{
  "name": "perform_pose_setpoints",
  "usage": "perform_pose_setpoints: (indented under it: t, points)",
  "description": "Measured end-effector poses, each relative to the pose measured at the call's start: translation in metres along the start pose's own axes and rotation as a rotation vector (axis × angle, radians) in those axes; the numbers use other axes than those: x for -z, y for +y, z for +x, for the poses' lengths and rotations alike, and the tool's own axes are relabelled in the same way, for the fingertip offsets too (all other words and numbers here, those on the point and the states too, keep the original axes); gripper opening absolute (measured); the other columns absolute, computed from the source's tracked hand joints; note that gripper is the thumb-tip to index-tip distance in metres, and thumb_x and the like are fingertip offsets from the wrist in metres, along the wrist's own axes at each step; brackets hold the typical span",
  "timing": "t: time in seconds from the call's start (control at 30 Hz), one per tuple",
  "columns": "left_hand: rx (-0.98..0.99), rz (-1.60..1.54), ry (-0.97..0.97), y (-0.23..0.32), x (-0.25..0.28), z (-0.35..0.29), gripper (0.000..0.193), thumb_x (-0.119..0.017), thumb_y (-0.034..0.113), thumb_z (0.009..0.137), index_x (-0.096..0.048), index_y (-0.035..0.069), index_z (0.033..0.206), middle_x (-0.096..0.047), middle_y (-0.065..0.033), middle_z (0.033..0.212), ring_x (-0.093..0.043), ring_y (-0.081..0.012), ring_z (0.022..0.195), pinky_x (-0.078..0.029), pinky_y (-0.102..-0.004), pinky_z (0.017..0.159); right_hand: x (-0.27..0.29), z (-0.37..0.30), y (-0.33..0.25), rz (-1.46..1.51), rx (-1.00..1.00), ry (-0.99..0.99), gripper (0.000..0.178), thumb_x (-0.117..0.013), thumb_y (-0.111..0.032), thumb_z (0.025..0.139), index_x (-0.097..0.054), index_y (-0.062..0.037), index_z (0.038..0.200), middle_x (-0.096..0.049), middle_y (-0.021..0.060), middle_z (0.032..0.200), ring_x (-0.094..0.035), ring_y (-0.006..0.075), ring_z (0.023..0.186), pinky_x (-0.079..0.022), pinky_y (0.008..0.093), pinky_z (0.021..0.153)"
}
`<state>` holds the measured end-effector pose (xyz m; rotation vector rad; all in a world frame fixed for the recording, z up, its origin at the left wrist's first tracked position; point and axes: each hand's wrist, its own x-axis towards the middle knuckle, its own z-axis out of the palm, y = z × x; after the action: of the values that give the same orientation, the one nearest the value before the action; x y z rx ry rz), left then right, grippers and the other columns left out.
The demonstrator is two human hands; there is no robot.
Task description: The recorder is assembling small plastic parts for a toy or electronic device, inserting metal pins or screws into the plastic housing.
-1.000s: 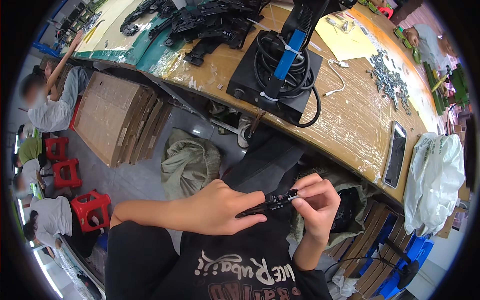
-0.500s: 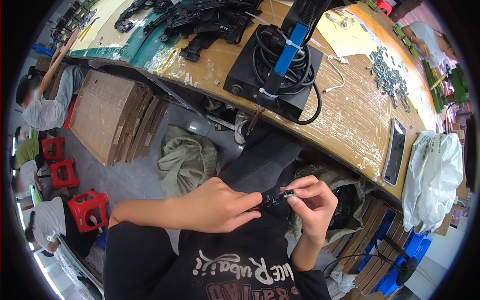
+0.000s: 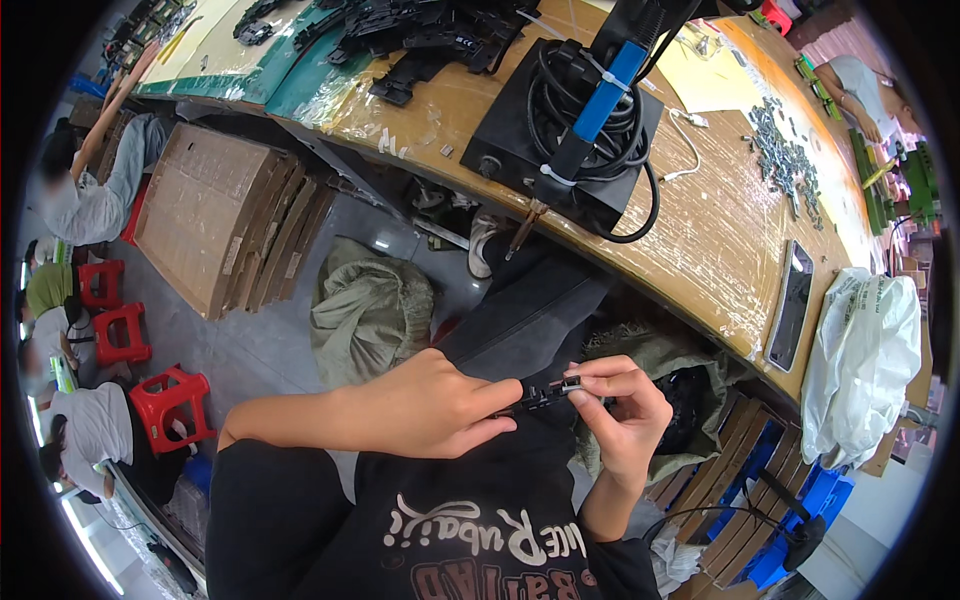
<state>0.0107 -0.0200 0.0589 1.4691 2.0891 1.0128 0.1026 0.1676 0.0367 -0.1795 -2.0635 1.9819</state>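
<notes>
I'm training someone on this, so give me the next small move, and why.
Probably a gentle press by the right hand: its fingers pinch the right end of the black part, while the left hand grips the other end and could brace it.

Wkshp – bench, blk plastic pts, red stools

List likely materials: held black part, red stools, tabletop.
Black part: probably plastic, mostly dull; dark, angular body, too small to confirm.
Red stools: likely moulded plastic, slightly glossy; uniform colour, smooth edges.
Tabletop: wood or lookalike, shiny; brown, streaky glare suggests film or varnish.
</notes>
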Motion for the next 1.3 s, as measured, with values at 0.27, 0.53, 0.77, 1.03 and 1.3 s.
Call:
perform_pose_setpoints:
  t: [0.27, 0.53, 0.77, 1.03, 1.3]
  points:
    - [0.0, 0.011, -0.001, 0.001, -0.002, -0.001, 0.021, -0.064, 0.02, 0.074, -0.048, 0.005, 0.074, -0.045, -0.0055, 0.044, -0.048, -0.0248, 0.039, -0.034, -0.0315, 0.035, -0.001, -0.003, 0.0, 0.015, -0.04, 0.017, 0.014, -0.065, 0.011, 0.064, -0.056, 0.0036, 0.073, -0.061, 0.015, 0.08, -0.06, 0.0185, 0.073, -0.047, 0.0251, 0.066]
    - [-0.003, 0.014, -0.019, -0.001, -0.004, 0.002, 0.022, -0.063, 0.019, 0.075, -0.047, 0.005, 0.073, -0.044, -0.0057, 0.044, -0.048, -0.0253, 0.039, -0.034, -0.0318, 0.036, 0.002, -0.001, 0.001, -0.032, -0.04, 0.006, 0.014, -0.065, 0.01, 0.063, -0.056, 0.0037, 0.071, -0.062, 0.0148, 0.079, -0.06, 0.0185, 0.072, -0.047, 0.025, 0.066]
    - [0.017, 0.057, -0.131, 0.001, 0.002, 0.009, 0.022, -0.063, 0.023, 0.075, -0.048, 0.006, 0.075, -0.047, -0.0076, 0.047, -0.05, -0.0261, 0.041, -0.036, -0.0338, 0.037, 0.006, -0.002, -0.012, -0.176, -0.055, -0.009, 0.012, -0.066, 0.006, 0.064, -0.058, 0.0015, 0.072, -0.063, 0.0129, 0.08, -0.061, 0.0198, 0.076, -0.049, 0.0303, 0.072]
    - [0.362, 0.083, -0.154, 0.014, -0.005, 0.003, 0.029, -0.072, 0.023, 0.064, -0.051, 0.004, 0.072, -0.054, -0.0119, 0.057, -0.055, -0.0286, 0.054, -0.038, -0.0343, 0.048, 0.001, -0.006, 0.013, 0.098, -0.194, -0.034, 0.009, -0.062, 0.0, 0.072, -0.054, 0.003, 0.074, -0.06, 0.0101, 0.081, -0.059, 0.0186, 0.076, -0.046, 0.0273, 0.067]
    - [0.192, -0.055, -0.208, 0.011, -0.009, 0.024, 0.022, -0.062, 0.016, 0.079, -0.049, -0.002, 0.082, -0.048, -0.0205, 0.057, -0.05, -0.0333, 0.047, -0.037, -0.0326, 0.041, 0.013, -0.012, 0.021, 0.141, -0.27, 0.024, 0.01, -0.063, -0.002, 0.072, -0.054, 0.0026, 0.074, -0.06, 0.0091, 0.08, -0.059, 0.0166, 0.077, -0.046, 0.0265, 0.068]
